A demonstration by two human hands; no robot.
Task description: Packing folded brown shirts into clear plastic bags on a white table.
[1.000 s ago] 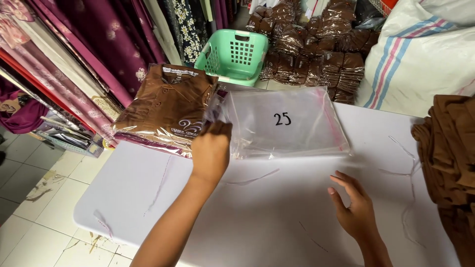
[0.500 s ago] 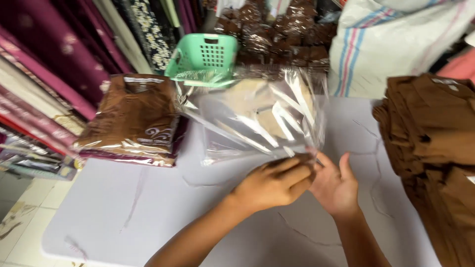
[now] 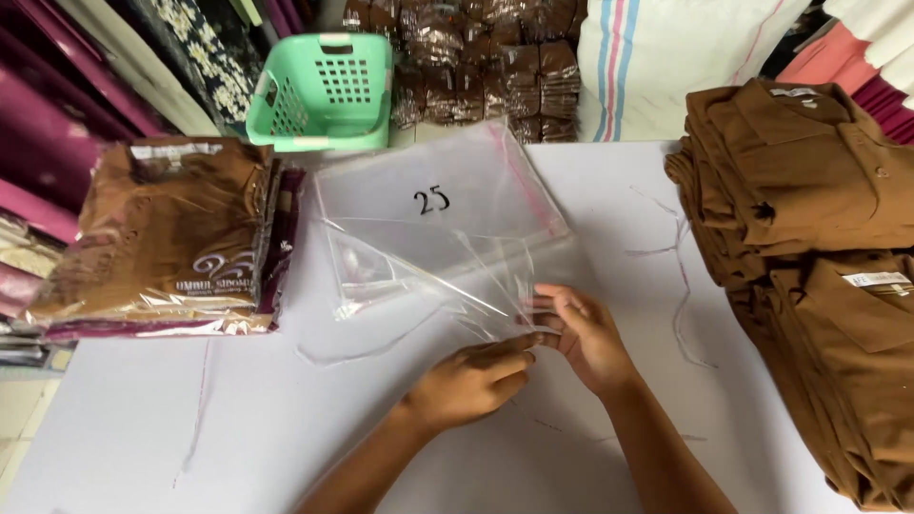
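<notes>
A clear plastic bag [image 3: 419,271] lies pulled off a stack of the same bags [image 3: 447,181] on the white table [image 3: 190,419]. My left hand [image 3: 471,381] and my right hand [image 3: 586,333] meet at the bag's near right corner and both pinch its open edge. The bag is creased and partly lifted. To the right stands a stack of folded brown shirts [image 3: 809,181], with more brown shirts [image 3: 847,371] in front of it. On the left lies a pile of brown shirts sealed in plastic bags [image 3: 171,233].
A green plastic basket [image 3: 324,90] stands at the far table edge. Behind it are several packed brown bundles [image 3: 476,57] and a white striped sack [image 3: 666,67]. Rolls of purple and patterned fabric [image 3: 67,114] lean along the left.
My left hand drew one bag off the stack toward me. My right hand came in and both now grip its near edge. The camera view shifted right, showing more of the shirts.
</notes>
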